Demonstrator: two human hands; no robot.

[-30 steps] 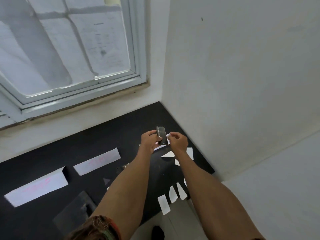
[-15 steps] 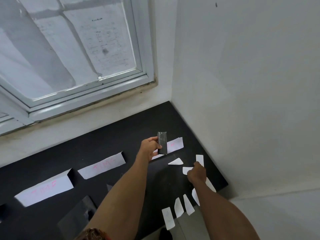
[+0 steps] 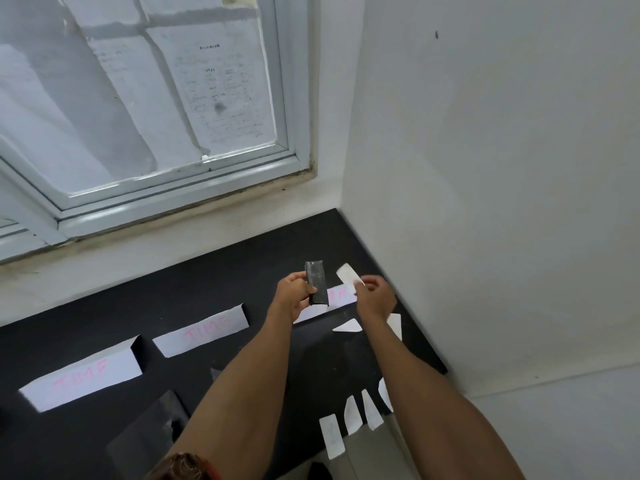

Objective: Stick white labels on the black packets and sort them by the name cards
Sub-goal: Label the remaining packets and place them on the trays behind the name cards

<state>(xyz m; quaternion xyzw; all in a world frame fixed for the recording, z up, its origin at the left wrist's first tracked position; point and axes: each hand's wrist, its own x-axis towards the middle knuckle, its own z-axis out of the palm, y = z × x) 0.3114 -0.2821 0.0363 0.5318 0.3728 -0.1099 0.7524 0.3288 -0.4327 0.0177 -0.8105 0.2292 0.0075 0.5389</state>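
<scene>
Head view looks down on a black counter (image 3: 207, 282) in the corner below a window (image 3: 156, 98). The left hand (image 3: 292, 299) grips a black packet (image 3: 316, 282) by its lower half and holds it upright above the counter, one flat face showing, likely so a label can go on squarely. The right hand (image 3: 375, 299) pinches a white label (image 3: 348, 273) by one end, just beside the packet and not touching it. Three name cards (image 3: 202, 330) stand in a row as sorting marks. The corner card (image 3: 337, 296) is partly hidden behind the hands. Spare labels (image 3: 352, 415) hang off the counter's near edge, probably kept there for easy reach.
</scene>
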